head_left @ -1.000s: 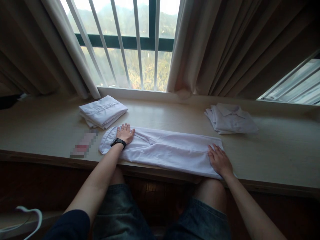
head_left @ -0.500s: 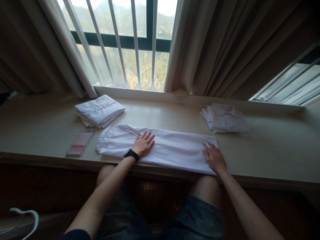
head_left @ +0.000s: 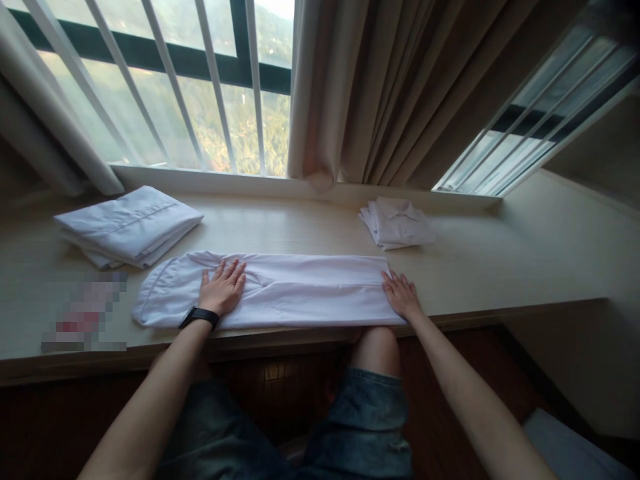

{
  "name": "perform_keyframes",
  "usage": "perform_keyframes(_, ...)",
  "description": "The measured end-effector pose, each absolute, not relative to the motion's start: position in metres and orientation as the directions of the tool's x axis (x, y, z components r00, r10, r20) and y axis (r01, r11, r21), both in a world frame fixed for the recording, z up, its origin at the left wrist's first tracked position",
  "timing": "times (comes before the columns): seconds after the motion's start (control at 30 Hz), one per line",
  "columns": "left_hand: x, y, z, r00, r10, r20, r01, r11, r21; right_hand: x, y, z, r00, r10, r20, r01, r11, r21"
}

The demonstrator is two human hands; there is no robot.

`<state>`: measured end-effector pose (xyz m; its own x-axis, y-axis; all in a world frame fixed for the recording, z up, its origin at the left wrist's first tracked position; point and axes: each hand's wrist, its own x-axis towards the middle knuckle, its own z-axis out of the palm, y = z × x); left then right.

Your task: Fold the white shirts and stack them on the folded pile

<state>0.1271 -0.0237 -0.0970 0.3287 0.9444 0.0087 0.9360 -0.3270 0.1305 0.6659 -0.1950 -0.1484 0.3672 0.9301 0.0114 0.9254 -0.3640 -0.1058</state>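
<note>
- Blurred patch (head_left: 85, 313): far left on the wooden ledge (head_left: 310, 230); a pixelated pink-and-grey area whose contents cannot be told.
- Folded white stack (head_left: 127, 223): left rear of the ledge, near the window (head_left: 150, 87), just behind the rounded left end of the long garment.
- Long white garment (head_left: 300, 293): folded into a narrow strip lying flat along the front edge of the ledge, running left to right between the two hands.
- Left hand (head_left: 223, 290): open, palm down, fingers spread, pressed flat on the left part of the strip; a black wristband (head_left: 199, 316) circles the wrist.
- Knees in denim shorts (head_left: 373, 407): below the ledge, under the strip.
- Right hand (head_left: 400, 297): open, fingers extended, resting flat on the right end of the strip at its near corner.
- Folded collared shirt (head_left: 397, 223): right rear of the ledge, apart from the strip, below the beige curtain (head_left: 380, 93).
</note>
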Motion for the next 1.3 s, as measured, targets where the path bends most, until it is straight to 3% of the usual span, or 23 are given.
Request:
perform_keyframes(0.27,0.129,-0.022,-0.095,0.330,0.944,0.016,0.934,-0.328,0.142,0.693,-0.208,-0.132,0.477,0.878,-0.032,0.872,-0.477,-0.111)
perform_keyframes(0.37,0.129,-0.023,-0.094,0.331,0.944,0.014,0.931,-0.329,0.155,0.703,-0.223,-0.122,0.562,0.826,0.048,0.824,-0.552,-0.128)
perform_keyframes(0.47,0.128,-0.022,-0.095,0.336,0.942,0.016,0.930,-0.335,0.155,0.700,-0.251,-0.118,0.635,0.740,0.221,0.769,-0.580,-0.269)
perform_keyframes(0.57,0.128,-0.020,-0.097,0.342,0.939,0.032,0.927,-0.342,0.154,0.676,-0.289,-0.125,0.761,0.570,0.309,0.641,-0.591,-0.490)
perform_keyframes(0.67,0.128,-0.018,-0.100,0.342,0.938,0.057,0.924,-0.347,0.159,0.637,-0.321,-0.140,0.887,0.450,0.105,0.350,-0.507,-0.787)
perform_keyframes(0.77,0.127,-0.017,-0.101,0.349,0.935,0.070,0.920,-0.356,0.166,0.601,-0.330,-0.145,0.851,0.502,-0.156,-0.032,-0.248,-0.968)
perform_keyframes(0.87,0.127,-0.017,-0.100,0.357,0.932,0.069,0.914,-0.364,0.178,0.584,-0.316,-0.134,0.787,0.530,-0.316,-0.335,-0.062,-0.940)
perform_keyframes(0.97,0.130,-0.024,-0.097,0.338,0.933,0.124,0.917,-0.356,0.182,0.584,-0.295,-0.118,0.768,0.430,-0.475,-0.514,-0.030,-0.858)
perform_keyframes(1.13,0.138,-0.042,-0.088,0.289,0.895,0.339,0.914,-0.363,0.179,0.590,-0.275,-0.112,0.758,0.341,-0.556,-0.563,-0.089,-0.822)
perform_keyframes(1.3,0.136,-0.046,-0.084,0.368,0.847,0.384,0.881,-0.449,0.145,0.585,-0.274,-0.117,0.790,0.314,-0.526,-0.528,-0.087,-0.845)
